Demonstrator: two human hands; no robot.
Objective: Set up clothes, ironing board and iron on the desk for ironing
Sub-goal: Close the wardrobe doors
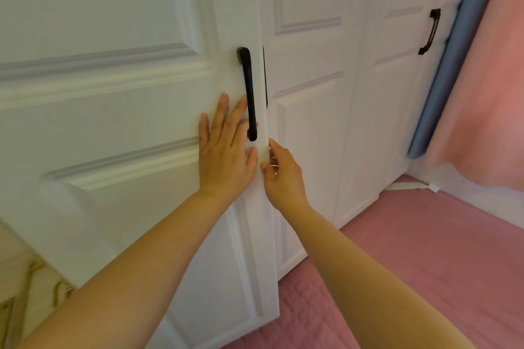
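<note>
L grip: left hand (225, 156) flat on white wardrobe door (113, 93), fingers straight & spread, released, holding nothing; palm presses panel.
L fingertips: index/middle tips slip behind lower part of black handle (249, 93), touching or just beside it — can't tell which.
R grip: right hand (280, 176) at door's free edge, just right of L grip; fingers curled round the edge w/ thumb toward front face, grasping the door edge.
Door: near leaf stands slightly ajar, its edge proud of next leaf (309, 93); thin dark gap above R grip.
Handle: vertical bar, up & between both grips, nearer L.
2nd handle (429, 31): black, on far door (397, 93), well right & above R grip.
Floor: pink quilted mat (425, 263) below & right of R grip.
Curtain: pink fabric (487, 79) far right, blue strip (450, 65) beside it.
Lower L corner: cream patterned item (22, 292), blurred, can't ID.
Task things: clothes, ironing board, iron — none visible; only closed-off wardrobe front ahead of grips.
</note>
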